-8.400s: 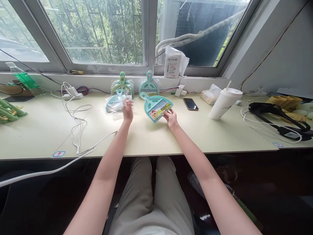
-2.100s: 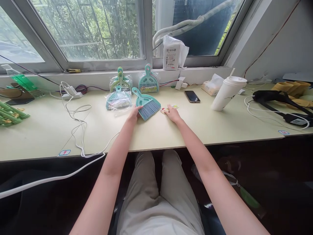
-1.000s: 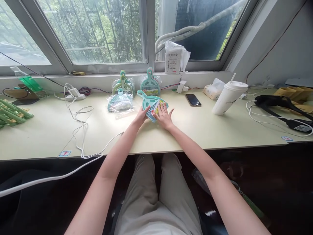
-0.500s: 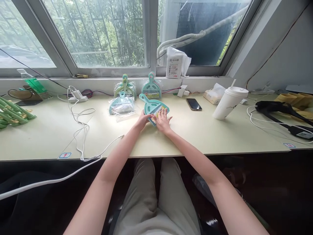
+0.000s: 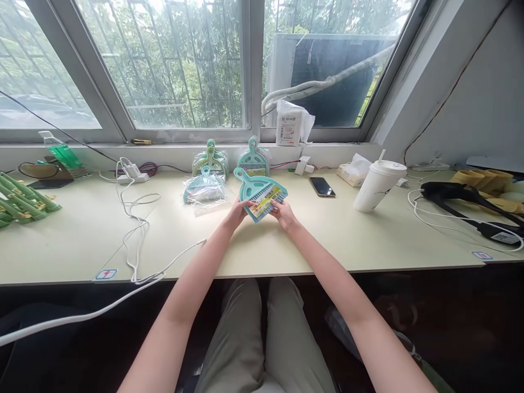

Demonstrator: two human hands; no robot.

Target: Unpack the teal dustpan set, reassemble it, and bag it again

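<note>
Since half a second before: the right hand (image 5: pixel 284 214), then laid flat over the label card (image 5: pixel 265 200), had shifted to the lower right corner, leaving the card exposed; the teal dustpan set (image 5: pixel 259 193) was tilted up off the desk (image 5: pixel 368 240). Left hand (image 5: pixel 237 210): fingers curled, pinching the set's lower left edge. Right hand: fingers closed on the card's corner. Set held between both hands, handle pointing toward the desk's far edge, near its middle. Wrapped sets (image 5: pixel 204 187) lay just left.

— What's the dustpan (image 5: pixel 258 188) made of?
— Smooth mint plastic, with a glossy printed paper label (image 5: pixel 265 200).
— And the table (image 5: pixel 335 240)?
— Matt, pale laminate. The bags (image 5: pixel 203 190) behind are shiny clear plastic.
</note>
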